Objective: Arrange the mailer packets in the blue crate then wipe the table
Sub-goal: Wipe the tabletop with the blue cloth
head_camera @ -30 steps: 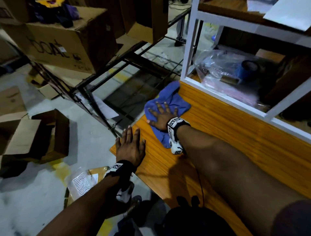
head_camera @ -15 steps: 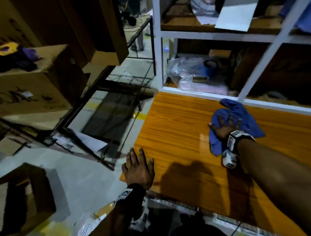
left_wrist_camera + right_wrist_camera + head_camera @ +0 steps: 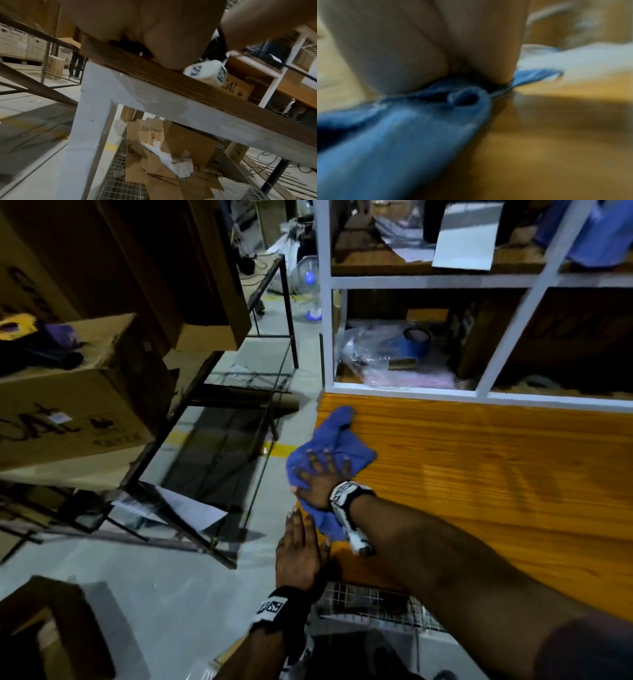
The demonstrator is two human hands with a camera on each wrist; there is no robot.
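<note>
Step in hand: the person is wiping the orange wooden tabletop [image 3: 479,474] with a blue cloth [image 3: 329,446]; no mailer packets or blue crate are showing in these views.
Change: half a second ago the cloth was lying further right, close to the white shelf frame [image 3: 404,393] along the far edge; now it is lying at the far-left corner, one fold overhanging the left edge.
Meaning: the stroke is running back toward the left edge, so the wiping pass is judged to be under way, not finished.
Right hand [image 3: 322,477]: it is pressing flat on the cloth, fingers [image 3: 327,462] spread and straight.
Cloth and fingers: the cloth is lying directly under the palm, spilling out past the fingertips and back past the wrist; the right wrist view, though blurred, is showing the palm touching the cloth [image 3: 419,128].
Left hand [image 3: 301,553]: it is resting palm-down on the near-left corner, fingers straight and together, holding nothing, just beside the cloth's trailing end.
</note>
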